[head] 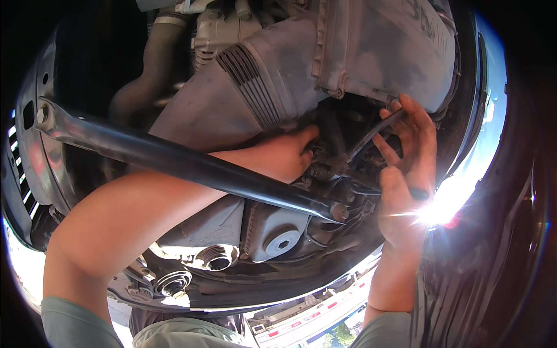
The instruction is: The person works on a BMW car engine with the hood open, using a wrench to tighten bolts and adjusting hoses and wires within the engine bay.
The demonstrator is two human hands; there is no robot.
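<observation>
In a car's engine bay, my left hand (pixel 289 154) reaches under the black metal strut brace (pixel 187 158), beside the ribbed plastic air intake duct (pixel 250 87). Its fingers are bent near dark hoses and fittings (pixel 326 163); whether they grip anything is hidden. My right hand (pixel 409 148) is at the right, below the large plastic air filter housing (pixel 387 48). Its fingers are curled around the upper end of a thin dark hose (pixel 370 135), with fingertips close to the housing's lower edge. A dark handle-like piece (pixel 418 193) shows at the right palm; what it is cannot be told.
Below the brace are a plastic reservoir (pixel 204 222), an open threaded filler neck (pixel 219 259) and a box with a round hex-socket cap (pixel 282 243). A bolt (pixel 339 212) fixes the brace's right end. The fender edge (pixel 474 152) curves along the right, with strong glare.
</observation>
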